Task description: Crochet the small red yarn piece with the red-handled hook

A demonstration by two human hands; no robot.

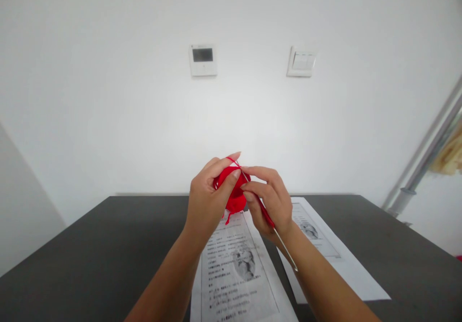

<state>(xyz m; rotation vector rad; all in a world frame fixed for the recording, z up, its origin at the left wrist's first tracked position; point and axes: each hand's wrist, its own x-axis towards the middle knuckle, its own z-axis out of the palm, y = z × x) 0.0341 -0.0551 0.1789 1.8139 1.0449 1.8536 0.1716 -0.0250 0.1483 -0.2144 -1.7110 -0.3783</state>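
My left hand pinches a red crocheted piece between thumb and fingers, above the dark table. A strand of red yarn runs over its raised index finger. In my right hand is a crochet hook with a red grip and a thin metal shaft. The hook's upper end meets the red piece near my left thumb; its other end points down past my right wrist. A short red yarn tail hangs below the piece. My fingers hide part of the work.
Two printed sheets lie on the dark table: one paper under my hands, another paper to the right. On the white wall behind are a thermostat panel and a light switch. A metal pole stands at right.
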